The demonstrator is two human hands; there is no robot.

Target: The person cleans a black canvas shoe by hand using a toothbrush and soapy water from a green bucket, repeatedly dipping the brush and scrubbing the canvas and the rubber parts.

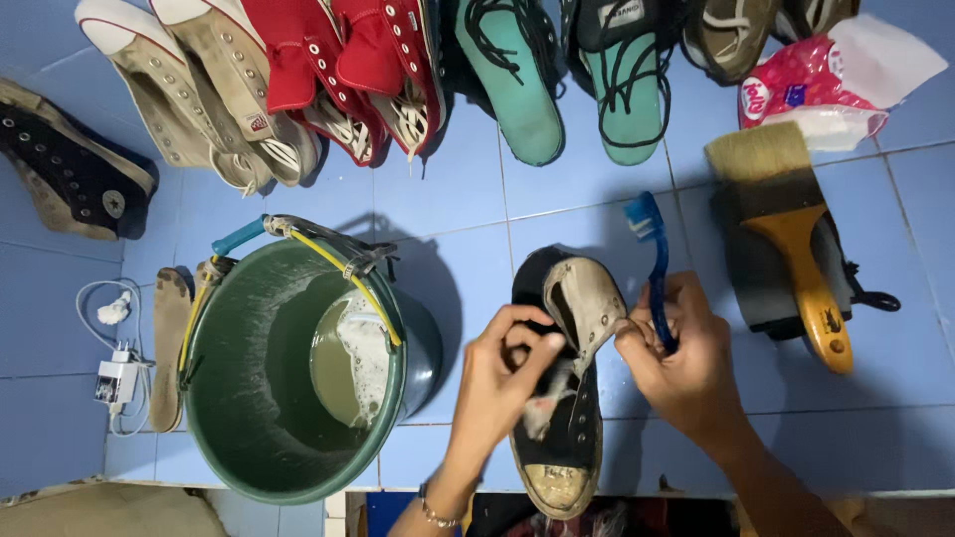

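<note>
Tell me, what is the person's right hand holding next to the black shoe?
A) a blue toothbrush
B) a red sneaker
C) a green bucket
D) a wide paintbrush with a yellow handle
A: the right hand has its grip closed around a blue toothbrush, bristles pointing up, beside the black shoe, while the paintbrush lies untouched on the floor.

The scene is evenly and fairly brightly lit, with cool colour on the blue tiled floor (458, 214). Soft shadows fall to the right of the green bucket (288, 368) and around the wide paintbrush (796, 239), so light comes from the left. Soapy water inside the bucket glints faintly. Focus is sharp at the centre; the bottom edge is dark and blurred.
</note>
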